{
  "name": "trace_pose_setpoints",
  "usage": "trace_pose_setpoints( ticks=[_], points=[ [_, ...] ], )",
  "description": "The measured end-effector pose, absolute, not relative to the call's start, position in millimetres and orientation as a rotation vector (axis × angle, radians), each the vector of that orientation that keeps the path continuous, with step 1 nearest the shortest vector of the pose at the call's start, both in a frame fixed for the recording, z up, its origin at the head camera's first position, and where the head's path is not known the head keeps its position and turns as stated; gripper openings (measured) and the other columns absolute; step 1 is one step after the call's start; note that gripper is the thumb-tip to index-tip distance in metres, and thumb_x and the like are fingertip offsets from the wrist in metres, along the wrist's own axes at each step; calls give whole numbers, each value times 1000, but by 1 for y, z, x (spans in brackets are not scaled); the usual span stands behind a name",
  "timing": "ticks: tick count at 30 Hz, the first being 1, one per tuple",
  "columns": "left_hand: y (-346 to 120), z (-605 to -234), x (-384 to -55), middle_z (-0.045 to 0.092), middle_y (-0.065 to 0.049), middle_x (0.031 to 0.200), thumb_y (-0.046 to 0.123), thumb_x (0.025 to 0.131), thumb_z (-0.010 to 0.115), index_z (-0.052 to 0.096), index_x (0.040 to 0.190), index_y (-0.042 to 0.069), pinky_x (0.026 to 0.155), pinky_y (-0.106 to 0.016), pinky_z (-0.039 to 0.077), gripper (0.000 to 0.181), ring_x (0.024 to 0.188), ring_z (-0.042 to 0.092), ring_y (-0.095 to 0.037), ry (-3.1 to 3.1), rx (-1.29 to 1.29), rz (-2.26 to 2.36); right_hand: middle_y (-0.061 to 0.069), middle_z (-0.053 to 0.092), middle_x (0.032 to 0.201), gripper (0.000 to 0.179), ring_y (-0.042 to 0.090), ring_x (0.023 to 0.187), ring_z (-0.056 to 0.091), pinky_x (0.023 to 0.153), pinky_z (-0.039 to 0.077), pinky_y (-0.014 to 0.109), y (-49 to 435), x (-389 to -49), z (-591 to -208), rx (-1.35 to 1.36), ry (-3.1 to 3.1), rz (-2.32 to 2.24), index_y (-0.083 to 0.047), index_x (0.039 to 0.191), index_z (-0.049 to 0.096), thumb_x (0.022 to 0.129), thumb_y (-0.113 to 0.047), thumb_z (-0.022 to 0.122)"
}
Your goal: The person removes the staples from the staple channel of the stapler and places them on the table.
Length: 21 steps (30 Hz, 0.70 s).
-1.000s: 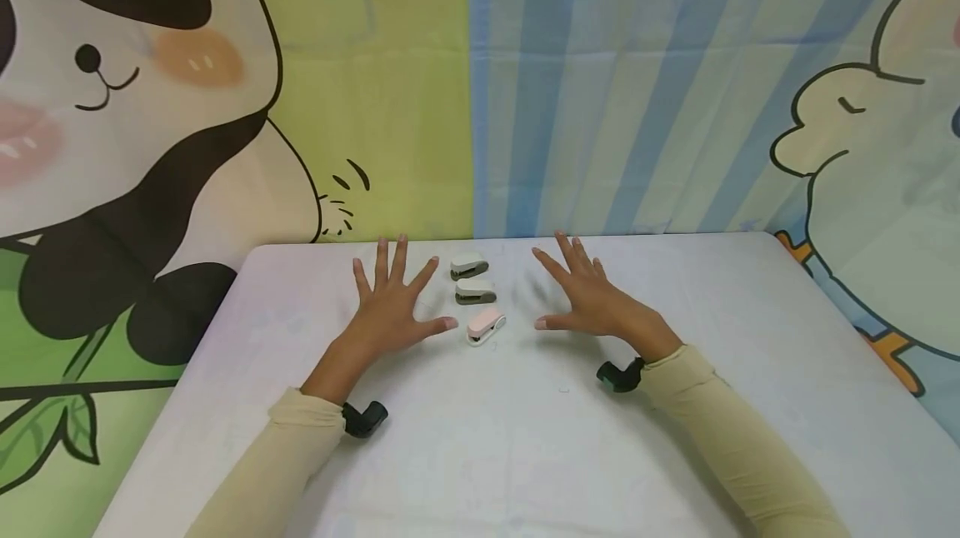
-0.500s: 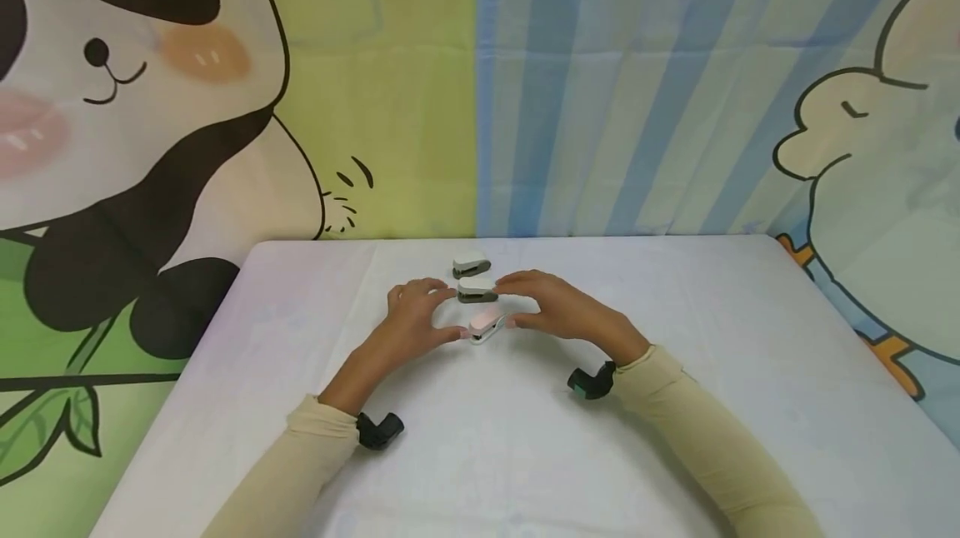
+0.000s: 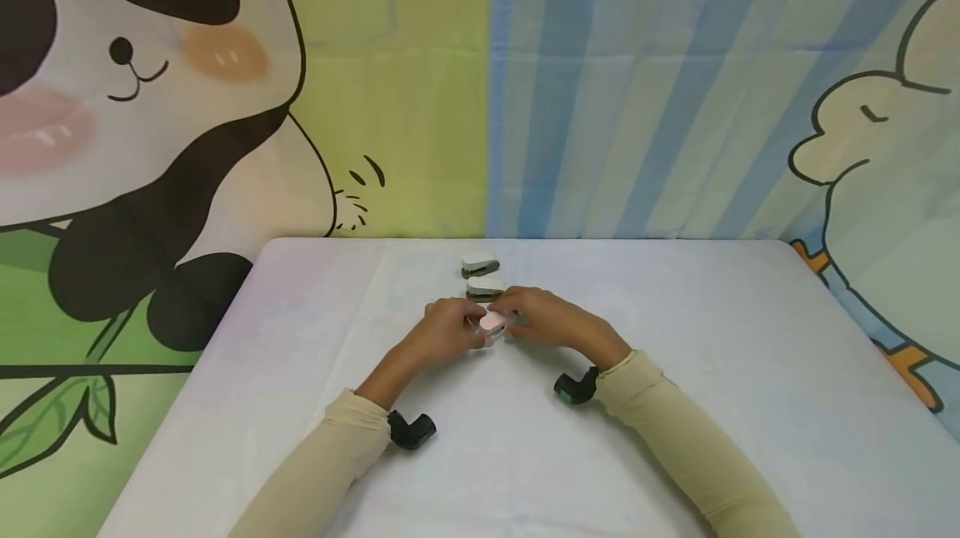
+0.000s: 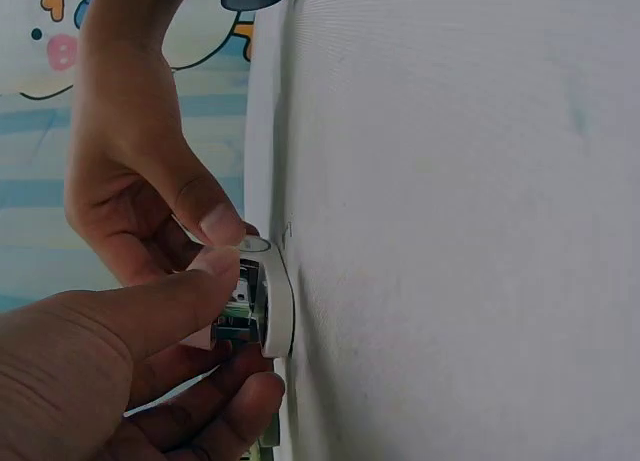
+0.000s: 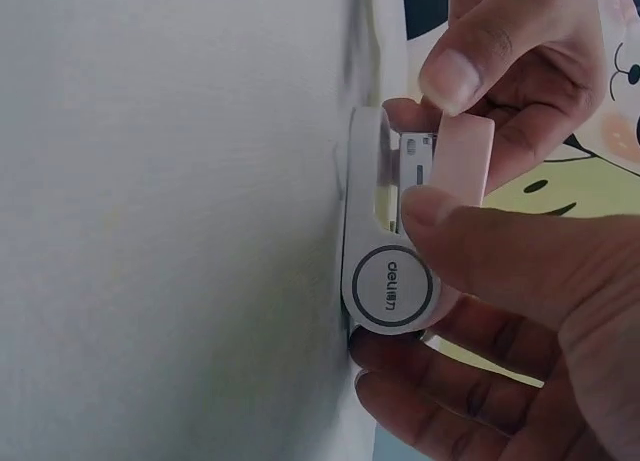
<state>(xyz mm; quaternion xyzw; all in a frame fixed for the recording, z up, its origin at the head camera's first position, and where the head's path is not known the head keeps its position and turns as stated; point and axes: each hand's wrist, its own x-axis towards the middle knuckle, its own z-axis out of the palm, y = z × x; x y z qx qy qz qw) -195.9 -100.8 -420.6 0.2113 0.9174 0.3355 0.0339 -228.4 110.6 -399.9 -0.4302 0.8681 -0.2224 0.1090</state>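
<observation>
A small pink and white stapler rests at the middle of the table, between both hands. My left hand pinches its front end, the thumb on one side and fingers on the other. From the other side, my right hand grips the rear end; in the right wrist view its thumb lies by the round hinge, with fingers curled behind. The pink top arm stands apart from the white base. In the left wrist view, the metal inside shows beside the white base.
Just behind the hands lies a white and grey stapler, with a second one farther back. They stand on a white-covered table. A printed cloth hangs behind its far edge.
Both hands have come inward from spread fingers apart from the staplers, and now hold the pink stapler from its two ends. The other two staplers stay where they were.
</observation>
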Motion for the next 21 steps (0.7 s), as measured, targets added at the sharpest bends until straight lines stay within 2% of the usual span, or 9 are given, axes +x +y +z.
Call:
trace_pose_setpoints(
  ticks=[3, 6, 14, 21],
  points=[
    [-95, -426, -199, 64, 5, 81, 16, 77, 83, 74, 96, 9, 77, -42, 35, 22, 78, 56, -11, 2835, 685, 987, 1, 61, 105, 28, 14, 89, 56, 78, 46, 30, 112, -228, -401, -1261, 2595, -635, -7, 118, 68, 90, -6, 70],
    [-92, -430, -201, 58, 6, 77, 17, 77, 83, 73, 89, 10, 71, -35, 40, 16, 74, 52, -10, 2847, 723, 954, -1, 61, 99, 20, 12, 81, 53, 72, 45, 28, 114, -227, -400, -1243, 2595, -651, -8, 111, 71, 90, -7, 70],
    [-94, -428, -197, 62, 2, 80, 8, 81, 78, 74, 94, 6, 59, -26, 45, 13, 70, 54, -10, 2753, 728, 1151, -2, 65, 104, 19, 12, 84, 59, 72, 48, 27, 115, -220, -391, -1117, 2585, -660, -9, 107, 71, 89, -10, 72],
    [-91, -431, -197, 62, 2, 79, 9, 80, 80, 73, 90, 5, 59, -26, 44, 13, 68, 53, -10, 2699, 695, 1169, -7, 65, 95, 17, 7, 79, 57, 72, 47, 26, 115, -221, -395, -1160, 2551, -645, -11, 103, 72, 87, -14, 75]
  ],
)
